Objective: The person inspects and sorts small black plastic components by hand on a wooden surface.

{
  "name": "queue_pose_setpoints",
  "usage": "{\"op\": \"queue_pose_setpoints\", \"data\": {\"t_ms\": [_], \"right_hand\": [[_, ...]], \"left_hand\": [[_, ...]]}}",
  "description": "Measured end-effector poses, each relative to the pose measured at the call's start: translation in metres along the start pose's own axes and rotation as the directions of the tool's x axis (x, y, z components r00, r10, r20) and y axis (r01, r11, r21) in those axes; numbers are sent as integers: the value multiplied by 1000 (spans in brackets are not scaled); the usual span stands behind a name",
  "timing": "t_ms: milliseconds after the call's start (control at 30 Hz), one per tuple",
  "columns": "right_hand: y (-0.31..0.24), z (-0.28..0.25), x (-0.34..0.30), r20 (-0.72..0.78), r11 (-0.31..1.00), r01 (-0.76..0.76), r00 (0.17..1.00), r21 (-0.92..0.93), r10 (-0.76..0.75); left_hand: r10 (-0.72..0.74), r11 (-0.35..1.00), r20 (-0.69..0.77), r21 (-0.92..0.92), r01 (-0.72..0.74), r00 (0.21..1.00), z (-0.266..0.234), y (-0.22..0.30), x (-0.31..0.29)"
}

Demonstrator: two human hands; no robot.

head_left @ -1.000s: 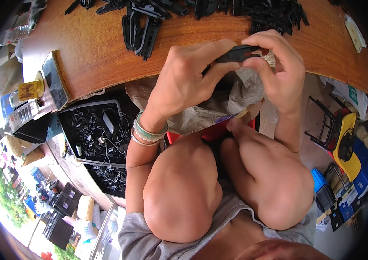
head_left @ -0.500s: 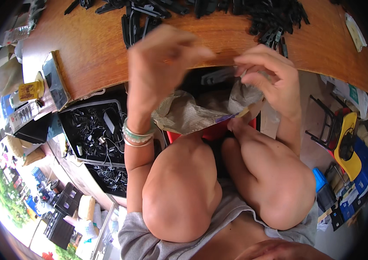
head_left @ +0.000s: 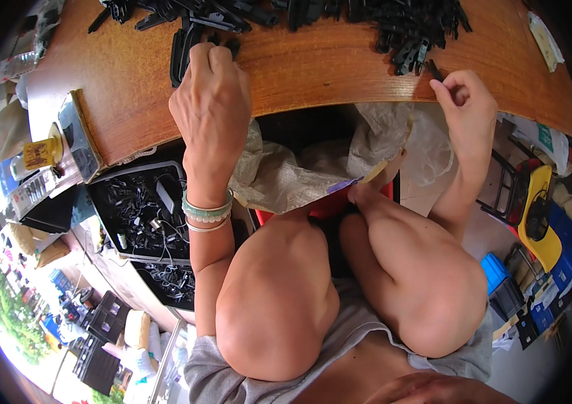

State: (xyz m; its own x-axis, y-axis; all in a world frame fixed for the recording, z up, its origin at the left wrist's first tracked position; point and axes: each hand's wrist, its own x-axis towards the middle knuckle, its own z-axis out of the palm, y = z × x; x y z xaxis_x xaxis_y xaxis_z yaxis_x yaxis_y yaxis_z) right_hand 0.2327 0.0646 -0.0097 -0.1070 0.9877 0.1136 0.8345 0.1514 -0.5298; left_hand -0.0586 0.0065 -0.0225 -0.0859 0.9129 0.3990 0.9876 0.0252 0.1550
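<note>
At the near left end of a heap of long black plastic parts [head_left: 191, 34] on the table, my left hand [head_left: 212, 101] has its fingers bent down and together among the pieces. The fingertips and anything between them are hidden by the back of the hand. My right hand [head_left: 466, 101] is at the table's front edge, thumb and forefinger pinched on a small black plastic strip [head_left: 434, 69]. Just beyond it lies a second heap of smaller black parts [head_left: 410, 50]. Below the edge, an open woven sack [head_left: 286, 178] hangs between the table and my knees.
The brown wooden table [head_left: 313, 77] curves across the front. Black trays [head_left: 141, 202] full of small black parts stand at lower left. A dark flat device [head_left: 78, 138] and a yellow tape roll [head_left: 42, 153] are at the left. A yellow chair [head_left: 536, 222] stands on the right.
Both hands were above the sack, blurred, with a dark piece below them. My left hand has moved forward-left to the long parts, my right hand out to the smaller heap.
</note>
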Motion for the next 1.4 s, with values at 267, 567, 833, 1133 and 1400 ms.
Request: {"op": "queue_pose_setpoints", "data": {"t_ms": [267, 567, 833, 1133, 1400], "right_hand": [[-28, -19, -2, 1, 668, 37, 998, 744, -56], [-58, 22, -13, 116, 509, 19, 965, 861, -233], [-59, 25, -10, 6, 664, 232, 942, 711, -335], [-52, 32, -6, -43, 636, 286, 928, 717, -369], [-51, 41, -13, -160, 691, 308, 949, 654, -272]], "left_hand": [[-128, 883, 29, -452, 127, 991, -13, 24, 9], [-11, -221, 432, -881, 419, 902, -12, 49, 5], [1, -175, 591, -794, 582, 807, -3, 47, 9], [150, -229, 631, -727, 647, 761, -9, 53, 9], [72, 452, 274, -866, 214, 959, -11, 63, -2]]}}
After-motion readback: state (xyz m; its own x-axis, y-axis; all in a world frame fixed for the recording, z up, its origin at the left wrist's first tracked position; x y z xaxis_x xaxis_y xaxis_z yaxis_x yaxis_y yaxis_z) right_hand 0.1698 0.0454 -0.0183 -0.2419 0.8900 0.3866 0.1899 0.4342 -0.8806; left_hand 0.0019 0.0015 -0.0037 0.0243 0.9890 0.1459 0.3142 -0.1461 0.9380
